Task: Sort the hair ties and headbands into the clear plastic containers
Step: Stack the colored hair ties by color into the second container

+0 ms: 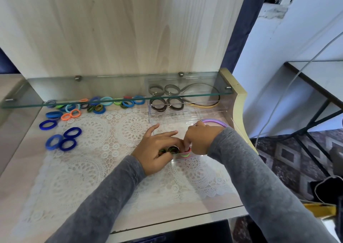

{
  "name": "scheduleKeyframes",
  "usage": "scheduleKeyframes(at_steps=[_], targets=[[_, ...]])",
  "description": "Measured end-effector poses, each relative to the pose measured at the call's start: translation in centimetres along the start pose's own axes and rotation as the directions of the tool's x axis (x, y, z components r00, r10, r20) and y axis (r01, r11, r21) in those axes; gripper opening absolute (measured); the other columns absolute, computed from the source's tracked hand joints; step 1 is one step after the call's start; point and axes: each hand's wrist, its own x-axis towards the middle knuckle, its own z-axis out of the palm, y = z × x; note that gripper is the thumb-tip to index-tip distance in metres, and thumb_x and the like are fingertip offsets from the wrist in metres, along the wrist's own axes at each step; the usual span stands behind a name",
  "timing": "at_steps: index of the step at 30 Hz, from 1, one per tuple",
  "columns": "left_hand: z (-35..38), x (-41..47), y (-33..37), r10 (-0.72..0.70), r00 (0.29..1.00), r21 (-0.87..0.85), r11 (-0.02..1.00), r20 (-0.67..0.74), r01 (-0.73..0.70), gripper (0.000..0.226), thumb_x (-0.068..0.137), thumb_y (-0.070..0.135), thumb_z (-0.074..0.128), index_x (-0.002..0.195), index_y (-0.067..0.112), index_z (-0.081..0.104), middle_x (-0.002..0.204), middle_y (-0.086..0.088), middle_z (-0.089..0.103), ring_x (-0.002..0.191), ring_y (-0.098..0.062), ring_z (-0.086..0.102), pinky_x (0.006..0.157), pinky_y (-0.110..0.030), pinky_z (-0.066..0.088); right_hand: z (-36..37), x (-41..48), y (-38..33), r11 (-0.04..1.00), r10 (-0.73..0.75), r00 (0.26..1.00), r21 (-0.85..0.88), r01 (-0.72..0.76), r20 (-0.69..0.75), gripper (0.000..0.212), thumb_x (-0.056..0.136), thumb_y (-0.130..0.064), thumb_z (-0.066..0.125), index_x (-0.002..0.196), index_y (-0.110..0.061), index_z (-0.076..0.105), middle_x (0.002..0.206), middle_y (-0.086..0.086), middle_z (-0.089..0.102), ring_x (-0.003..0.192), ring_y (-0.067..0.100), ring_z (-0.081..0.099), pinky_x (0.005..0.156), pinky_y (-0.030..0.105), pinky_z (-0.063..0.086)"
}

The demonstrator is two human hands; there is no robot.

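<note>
A small clear container (182, 158) stands on the lace mat in front of me, with red and green hair ties (186, 153) in it. My right hand (201, 139) is over it, fingers curled down and pinching the red tie at its rim. My left hand (157, 148) sits just left of it and grips dark and green hair ties (171, 149), two fingers stretched out. Farther back, a long clear container (187, 111) holds brown hair ties (157, 106) and thin headbands (206, 104). A purple headband (215, 121) lies behind my right hand.
Several loose hair ties lie at the left: dark blue ones (62, 140), orange ones (71, 114), and a mixed row (104, 103) under the glass shelf (111, 86). A wooden back panel rises behind. The table edge drops off at the right.
</note>
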Motion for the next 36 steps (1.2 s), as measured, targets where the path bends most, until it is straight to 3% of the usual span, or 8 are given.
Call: scheduleKeyframes(at_steps=[5, 9, 13, 18, 22, 28, 36], targets=[[0.2, 0.1, -0.1, 0.002, 1.0, 0.006, 1.0, -0.004, -0.002, 0.042, 0.067, 0.032, 0.038, 0.102, 0.041, 0.06, 0.109, 0.036, 0.059, 0.129, 0.01, 0.036, 0.118, -0.044, 0.002, -0.1, 0.0, 0.7, 0.997, -0.05, 0.998, 0.053, 0.052, -0.034, 0.035, 0.093, -0.015, 0.042, 0.12, -0.023, 0.063, 0.122, 0.001, 0.052, 0.121, 0.022, 0.032, 0.104, 0.042, 0.035], [0.4, -0.1, -0.1, -0.005, 1.0, -0.027, 1.0, -0.023, 0.004, 0.04, 0.067, 0.032, 0.038, 0.098, 0.037, 0.062, 0.114, 0.029, 0.062, 0.13, 0.006, 0.038, 0.118, -0.043, 0.003, 0.2, 0.6, 2.2, 0.95, -0.082, 0.948, 0.262, 0.168, -0.309, 0.046, 0.08, 0.004, 0.042, 0.083, -0.035, 0.067, 0.094, -0.008, 0.045, 0.104, 0.019, 0.034, 0.098, 0.037, 0.034], [0.3, -0.4, 0.1, -0.034, 0.997, -0.078, 0.997, -0.064, 0.029, 0.037, 0.064, 0.032, 0.043, 0.098, 0.033, 0.056, 0.119, 0.025, 0.06, 0.128, 0.004, 0.042, 0.116, -0.038, 0.007, 2.2, 2.0, 2.9, 0.88, 0.032, 0.85, 0.417, 0.226, -0.526, 0.048, 0.073, 0.011, 0.04, 0.082, -0.027, 0.067, 0.092, -0.005, 0.046, 0.102, 0.021, 0.038, 0.088, 0.031, 0.031], [-0.2, -1.1, 0.0, -0.026, 0.985, 0.178, 0.982, -0.17, 0.057, 0.04, 0.068, 0.056, 0.055, 0.098, 0.032, 0.048, 0.114, 0.023, 0.057, 0.123, -0.004, 0.047, 0.113, -0.044, 0.019, 5.2, 2.9, 2.5, 0.924, 0.005, 0.794, 0.307, 0.229, -0.608, 0.038, 0.081, 0.002, 0.052, 0.094, -0.025, 0.074, 0.093, -0.007, 0.048, 0.092, 0.014, 0.034, 0.084, 0.03, 0.034], [-0.1, -1.1, -0.4, -0.05, 0.991, 0.373, 0.923, -0.127, 0.094, 0.055, 0.066, 0.077, 0.053, 0.103, 0.037, 0.057, 0.117, 0.022, 0.056, 0.127, -0.009, 0.044, 0.112, -0.046, 0.019, 5.8, 2.8, 2.3, 0.934, -0.022, 0.744, 0.251, 0.253, -0.668, 0.029, 0.082, -0.002, 0.057, 0.089, -0.023, 0.077, 0.094, -0.003, 0.055, 0.093, 0.016, 0.037, 0.082, 0.032, 0.037], [0.2, -1.0, -1.0, -0.017, 0.993, 0.398, 0.915, -0.113, 0.061, 0.042, 0.071, 0.071, 0.055, 0.093, 0.037, 0.064, 0.116, 0.02, 0.06, 0.128, -0.013, 0.046, 0.109, -0.053, 0.023, 6.7, 3.3, 2.3, 0.93, -0.047, 0.665, 0.21, 0.302, -0.746, 0.028, 0.07, 0.001, 0.059, 0.075, -0.02, 0.077, 0.086, 0.0, 0.059, 0.087, 0.026, 0.047, 0.071, 0.04, 0.043], [0.3, -1.0, -1.0, -0.002, 0.994, 0.415, 0.909, -0.105, 0.045, 0.038, 0.076, 0.068, 0.052, 0.091, 0.036, 0.064, 0.115, 0.019, 0.061, 0.127, -0.014, 0.048, 0.107, -0.054, 0.026, 6.7, 3.2, 2.0, 0.941, -0.049, 0.65, 0.183, 0.286, -0.758, 0.03, 0.068, -0.011, 0.048, 0.069, -0.022, 0.076, 0.082, -0.001, 0.06, 0.084, 0.026, 0.05, 0.067, 0.036, 0.04]])
